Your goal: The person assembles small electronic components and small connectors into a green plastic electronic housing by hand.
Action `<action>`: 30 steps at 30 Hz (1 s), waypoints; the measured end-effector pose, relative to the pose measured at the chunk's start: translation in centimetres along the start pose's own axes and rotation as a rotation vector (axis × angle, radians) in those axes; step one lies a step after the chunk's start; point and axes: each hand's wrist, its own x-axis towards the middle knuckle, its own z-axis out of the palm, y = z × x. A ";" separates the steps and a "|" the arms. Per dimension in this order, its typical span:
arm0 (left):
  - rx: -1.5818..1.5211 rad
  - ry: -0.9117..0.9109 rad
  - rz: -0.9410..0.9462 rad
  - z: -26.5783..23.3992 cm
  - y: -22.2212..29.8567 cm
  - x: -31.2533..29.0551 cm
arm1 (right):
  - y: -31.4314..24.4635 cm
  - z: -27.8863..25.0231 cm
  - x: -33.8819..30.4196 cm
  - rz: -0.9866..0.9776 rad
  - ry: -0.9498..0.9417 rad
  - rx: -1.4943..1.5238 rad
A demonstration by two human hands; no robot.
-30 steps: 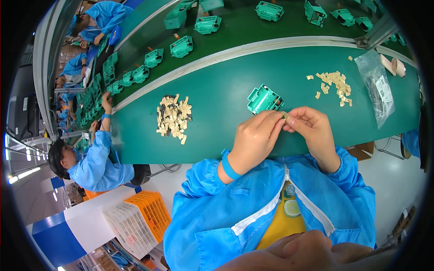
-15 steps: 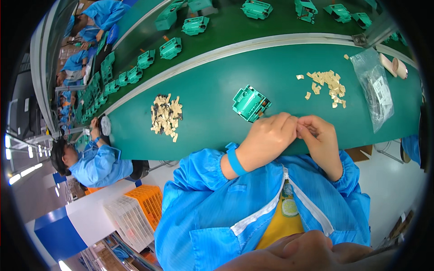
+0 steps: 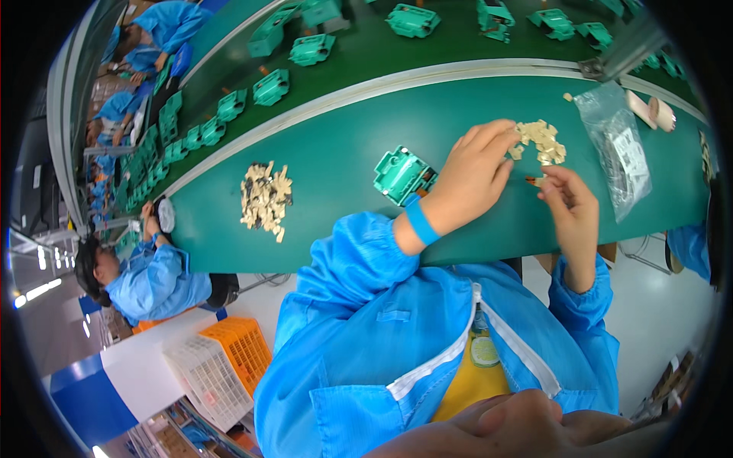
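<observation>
My left hand (image 3: 475, 174), a blue band at its wrist, reaches over the table with its fingers stretched out and its thumb apart. Its fingertips touch the left edge of a pile of small beige pieces (image 3: 544, 140). Just below that pile my right hand (image 3: 571, 204) pinches a small piece (image 3: 534, 181), orange and dark at its tip; its exact kind is too small to make out. To the left of my left forearm lies a green plastic housing (image 3: 398, 175) with dark parts along its right side. Farther left is another pile of beige and dark pieces (image 3: 263, 197).
A clear plastic bag (image 3: 615, 149) with dark contents and a white label lies at right, near pale rolls (image 3: 649, 111). Beyond a metal rail (image 3: 343, 90), several green housings (image 3: 311, 49) stand on a green belt. A co-worker (image 3: 149, 271) sits at far left.
My hands, close together before, have parted. The left has moved up to the right-hand pile, its fingers opening out. The right has moved rightward and up, still pinching.
</observation>
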 end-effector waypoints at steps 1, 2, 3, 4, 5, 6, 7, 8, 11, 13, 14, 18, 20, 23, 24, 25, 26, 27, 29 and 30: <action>-0.106 -0.049 0.024 -0.4 0.1 -0.2 | -0.1 0.3 0.0 -0.039 -0.009 -0.005; -0.120 -0.056 0.034 -0.8 0.4 -0.4 | -0.2 0.3 -0.1 -0.038 0.008 -0.013; -0.148 -0.219 -0.045 -1.3 0.7 -0.6 | -0.4 0.3 -0.2 -0.058 -0.027 -0.032; -0.166 -0.380 -0.125 -1.9 0.8 -0.8 | -0.5 0.4 -0.3 -0.080 -0.068 -0.048; -0.116 -0.452 -0.177 -2.2 0.8 -0.9 | -0.8 0.6 -0.4 -0.078 -0.066 -0.032; -0.119 -0.456 -0.169 -2.5 1.1 -1.0 | -1.2 0.8 -0.4 -0.080 -0.057 -0.035; -0.251 -0.447 -0.336 -2.8 1.5 -1.1 | -1.8 1.1 -0.3 -0.176 -0.057 -0.095; -0.382 -0.437 -0.503 -3.0 1.8 -1.3 | -2.2 1.3 -0.3 -0.271 -0.056 -0.155; -0.456 -0.389 -0.507 -3.5 2.1 -1.9 | -3.4 1.7 -0.4 -0.368 -0.062 -0.284; -0.350 -0.355 -0.403 -3.7 2.2 -2.4 | -3.6 1.8 -0.3 -0.355 -0.100 -0.301; -0.242 -0.320 -0.303 -3.9 2.3 -2.6 | -3.7 1.9 -0.3 -0.341 -0.140 -0.317; -0.128 -0.301 -0.063 -4.4 2.2 -3.3 | -5.0 1.8 -0.5 -0.341 -0.268 -0.340; -0.141 -0.314 -0.052 -5.2 2.4 -3.8 | -5.4 1.6 -0.8 -0.285 -0.351 -0.334; -0.180 -0.336 -0.021 -6.2 2.4 -5.0 | -5.5 1.8 -1.0 -0.295 -0.434 -0.309; -0.170 -0.326 -0.034 -6.7 2.4 -5.4 | -5.7 2.2 -1.0 -0.299 -0.471 -0.298; -0.214 -0.321 -0.045 -7.1 2.5 -5.7 | -6.4 2.3 -0.9 -0.237 -0.514 -0.300; -0.256 -0.316 -0.056 -7.4 2.5 -6.1 | -6.4 2.7 -0.7 -0.237 -0.525 -0.298; -0.285 -0.273 -0.044 -7.8 2.3 -6.6 | -6.1 2.9 0.0 -0.303 -0.414 -0.373; -0.322 -0.250 -0.068 -8.5 2.1 -7.2 | -5.3 2.6 2.0 -0.403 -0.131 -0.516; -0.352 -0.229 -0.090 -8.8 1.9 -7.5 | -4.3 2.2 3.7 -0.441 0.033 -0.575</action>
